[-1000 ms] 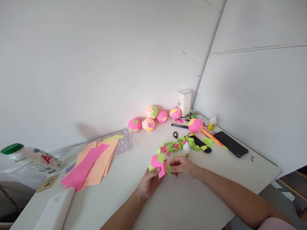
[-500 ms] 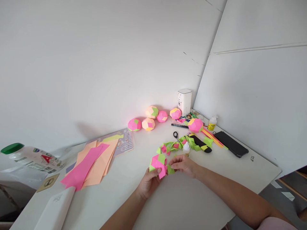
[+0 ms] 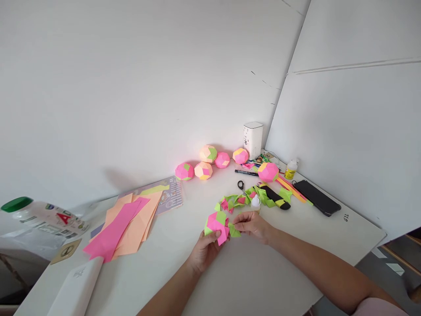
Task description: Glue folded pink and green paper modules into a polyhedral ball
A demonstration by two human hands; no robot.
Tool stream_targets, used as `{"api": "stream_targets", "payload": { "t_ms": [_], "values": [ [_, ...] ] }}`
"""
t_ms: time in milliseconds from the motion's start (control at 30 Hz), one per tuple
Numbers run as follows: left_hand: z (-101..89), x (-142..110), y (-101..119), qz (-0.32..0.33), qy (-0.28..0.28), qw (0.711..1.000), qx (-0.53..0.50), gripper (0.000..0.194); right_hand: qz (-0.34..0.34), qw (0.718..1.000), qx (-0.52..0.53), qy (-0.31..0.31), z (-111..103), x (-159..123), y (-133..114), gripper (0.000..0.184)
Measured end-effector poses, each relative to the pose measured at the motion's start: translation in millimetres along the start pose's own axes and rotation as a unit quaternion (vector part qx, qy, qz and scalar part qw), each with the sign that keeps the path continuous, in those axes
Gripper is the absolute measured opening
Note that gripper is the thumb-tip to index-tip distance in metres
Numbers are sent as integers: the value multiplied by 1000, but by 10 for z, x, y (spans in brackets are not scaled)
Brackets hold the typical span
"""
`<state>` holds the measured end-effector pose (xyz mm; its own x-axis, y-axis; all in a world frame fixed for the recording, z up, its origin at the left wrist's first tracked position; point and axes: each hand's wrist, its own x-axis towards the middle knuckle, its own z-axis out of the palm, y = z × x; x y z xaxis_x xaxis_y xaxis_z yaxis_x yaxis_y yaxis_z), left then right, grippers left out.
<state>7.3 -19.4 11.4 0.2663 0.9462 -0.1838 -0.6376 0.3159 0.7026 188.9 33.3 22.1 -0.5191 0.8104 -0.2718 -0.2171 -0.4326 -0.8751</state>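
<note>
My left hand [image 3: 206, 251] is closed on a partly built ball of folded paper [image 3: 215, 221], pink with green sides. Between the fingertips of my right hand [image 3: 252, 226] is a small green folded paper piece [image 3: 234, 230], held against the ball's right side; whether it is tucked in cannot be made out. Just beyond my right hand stands a small glue bottle [image 3: 255, 202] with a white tip, its lower part hidden by that hand. A heap of green and pink folded paper pieces [image 3: 241, 200] lies behind the ball.
Finished paper balls [image 3: 203, 170] sit along the wall. Scissors [image 3: 241, 184], a black marker [image 3: 246, 173], a phone [image 3: 316, 197] and a second glue bottle [image 3: 291, 169] lie right of centre. On the left are pink and peach paper sheets [image 3: 120, 228] and a green-capped bottle [image 3: 49, 217].
Almost nothing differs. The green piece in my right hand has shifted very slightly at the ball's edge; my left hand stays in place with the ball.
</note>
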Motion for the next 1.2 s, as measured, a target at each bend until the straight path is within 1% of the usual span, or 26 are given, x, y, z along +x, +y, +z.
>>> {"api": "stream_targets", "payload": {
  "t_ms": [133,600,933,1200],
  "values": [
    [-10,3,-6,2,-6,1000,2,13,1,1000,-2,-1,-5,2,2,23],
    [-65,18,-31,8,-8,1000,-3,17,-8,1000,-1,-3,-33,19,37,23],
    [-56,23,-23,7,-19,1000,-3,10,-2,1000,-8,2,-6,-2,20,25],
    [-67,20,-35,11,-20,1000,-5,12,-7,1000,2,4,-14,14,43,24]
  ]
}}
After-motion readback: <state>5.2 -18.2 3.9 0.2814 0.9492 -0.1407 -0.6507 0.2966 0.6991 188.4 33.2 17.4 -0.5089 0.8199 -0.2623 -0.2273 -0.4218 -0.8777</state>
